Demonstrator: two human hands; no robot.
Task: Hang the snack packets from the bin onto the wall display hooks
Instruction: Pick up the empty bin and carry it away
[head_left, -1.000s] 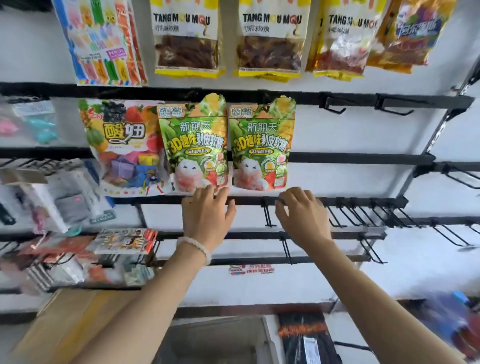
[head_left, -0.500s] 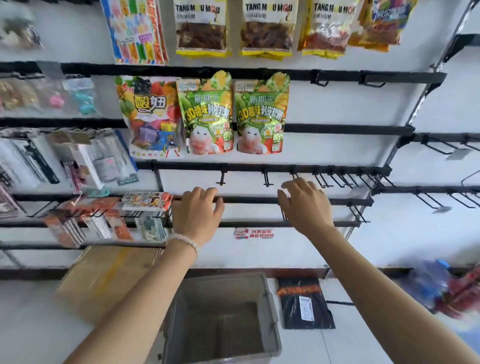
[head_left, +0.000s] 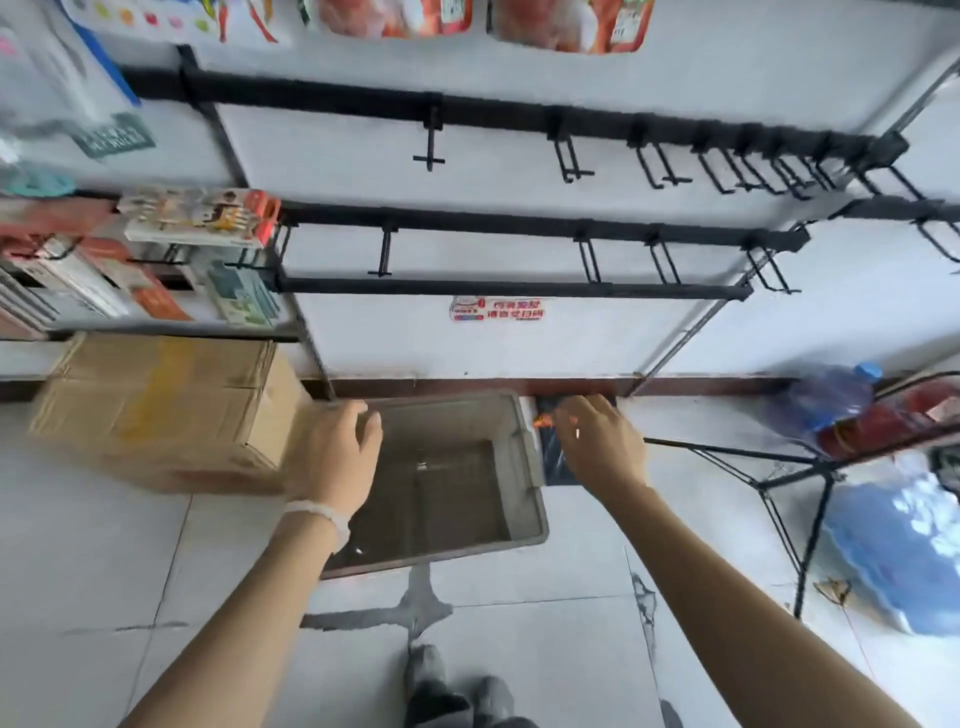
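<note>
Left hand (head_left: 340, 457), right hand (head_left: 597, 441): both loose-fingered, hold nothing. Grey plastic bin (head_left: 524, 457) beneath looks empty; risk: reach finds no snack packet.

From my remote seat, I note the orange-and-red foil snack packets (head_left: 569, 26) hanging on the top row are cut off by the upper edge; their printing is unreadable. The grey plastic bin (head_left: 524, 467) on the floor has its left rim hidden behind my left hand (head_left: 332, 457). The black plastic bag (head_left: 553, 462) beside the bin is mostly covered by my right hand (head_left: 602, 441), whose fingertips smear into blur. The small red-and-white wall sticker (head_left: 496, 309) carries text too small to read. The blue bundle (head_left: 904, 551) at right is blurred.
</note>
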